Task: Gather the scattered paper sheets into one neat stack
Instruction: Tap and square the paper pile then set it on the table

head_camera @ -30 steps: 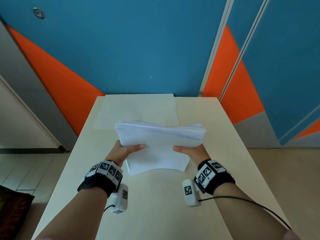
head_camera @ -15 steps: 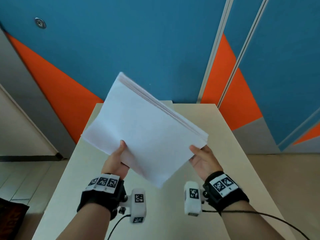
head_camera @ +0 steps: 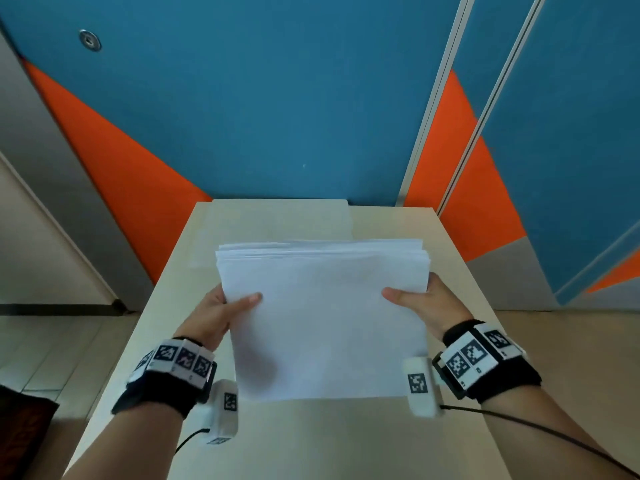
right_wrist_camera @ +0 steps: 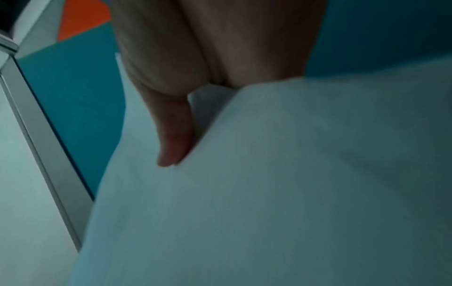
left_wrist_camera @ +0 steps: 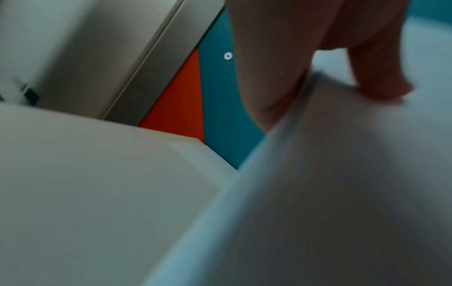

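Observation:
I hold a thick stack of white paper sheets (head_camera: 325, 317) above the beige table (head_camera: 311, 441), roughly level, its far edge slightly fanned. My left hand (head_camera: 223, 308) grips its left side and my right hand (head_camera: 420, 301) its right side, thumbs on top, the other fingers hidden beneath. One more white sheet (head_camera: 277, 220) lies flat at the table's far end. In the left wrist view the thumb (left_wrist_camera: 376, 77) presses on the blurred stack (left_wrist_camera: 318, 193). Seen from the right wrist, the thumb (right_wrist_camera: 173, 135) lies on the stack (right_wrist_camera: 269, 193).
The table is narrow and butts against a blue and orange wall (head_camera: 277, 116). Its left and right edges drop to a tiled floor (head_camera: 52, 348). A cable (head_camera: 519, 424) trails from my right wrist over the near right part of the table.
The stack, tipped up and turned askew half a second ago, has come back down to level and square. Both hands now grip its sides with thumbs on top.

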The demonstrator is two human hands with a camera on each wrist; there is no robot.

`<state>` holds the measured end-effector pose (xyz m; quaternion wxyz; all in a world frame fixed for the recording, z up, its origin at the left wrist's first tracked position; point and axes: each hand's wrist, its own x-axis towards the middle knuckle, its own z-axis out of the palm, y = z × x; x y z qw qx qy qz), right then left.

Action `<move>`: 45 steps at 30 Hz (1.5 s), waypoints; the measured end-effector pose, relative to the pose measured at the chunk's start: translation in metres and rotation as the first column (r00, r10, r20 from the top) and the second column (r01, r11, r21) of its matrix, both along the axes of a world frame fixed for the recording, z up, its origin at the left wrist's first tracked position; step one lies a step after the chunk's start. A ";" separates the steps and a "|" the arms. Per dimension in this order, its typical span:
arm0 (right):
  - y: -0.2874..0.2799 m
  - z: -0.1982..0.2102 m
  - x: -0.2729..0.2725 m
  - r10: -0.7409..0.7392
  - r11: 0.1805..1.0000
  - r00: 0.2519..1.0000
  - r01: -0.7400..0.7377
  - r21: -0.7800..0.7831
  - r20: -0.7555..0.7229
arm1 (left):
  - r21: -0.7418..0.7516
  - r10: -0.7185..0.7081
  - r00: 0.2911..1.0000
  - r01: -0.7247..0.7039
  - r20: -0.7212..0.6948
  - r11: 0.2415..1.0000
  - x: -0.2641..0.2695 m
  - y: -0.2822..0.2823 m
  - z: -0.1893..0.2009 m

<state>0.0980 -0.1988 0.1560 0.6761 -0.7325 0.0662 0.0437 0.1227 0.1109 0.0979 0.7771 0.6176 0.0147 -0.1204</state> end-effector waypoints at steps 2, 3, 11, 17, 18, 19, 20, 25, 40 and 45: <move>0.005 -0.009 -0.002 -0.029 0.999 0.999 0.029 -0.021 0.020 | -0.003 0.175 0.984 -0.175 0.022 0.985 -0.003 -0.009 -0.004; 0.008 -0.013 -0.002 -0.055 0.998 0.998 0.056 -0.030 0.040 | -0.001 0.237 0.970 -0.238 0.050 0.971 -0.005 -0.015 -0.004; 0.024 -0.019 0.004 -0.259 0.964 0.955 0.247 0.098 0.142 | -0.002 0.310 0.931 -0.315 0.193 0.949 -0.002 -0.032 0.013; 0.020 -0.045 0.000 -0.250 0.951 0.967 0.235 0.201 0.051 | 0.090 0.276 0.957 -0.284 0.087 0.955 0.002 -0.020 -0.028; 0.022 -0.047 -0.001 -0.266 0.938 0.963 0.248 0.241 0.047 | 0.098 0.271 0.959 -0.279 0.081 0.955 0.003 -0.019 -0.031; 0.023 -0.051 0.000 -0.298 0.920 0.953 0.274 0.280 0.047 | 0.102 0.264 0.961 -0.271 0.082 0.957 0.004 -0.019 -0.032; 0.025 -0.052 0.001 -0.337 0.902 0.940 0.310 0.299 0.042 | 0.102 0.256 0.963 -0.264 0.085 0.959 0.005 -0.020 -0.034; 0.037 -0.046 0.010 -0.514 0.844 0.850 0.477 0.246 0.113 | 0.090 0.246 0.964 -0.256 0.104 0.963 0.010 -0.019 -0.034; 0.033 -0.049 0.016 -0.488 0.873 0.828 0.461 0.158 0.276 | 0.060 0.199 0.973 -0.207 0.119 0.977 0.019 -0.015 -0.035; 0.010 -0.055 0.006 -0.197 0.977 0.977 0.189 0.100 0.081 | 0.050 0.118 0.993 -0.117 -0.006 0.992 0.024 -0.006 -0.049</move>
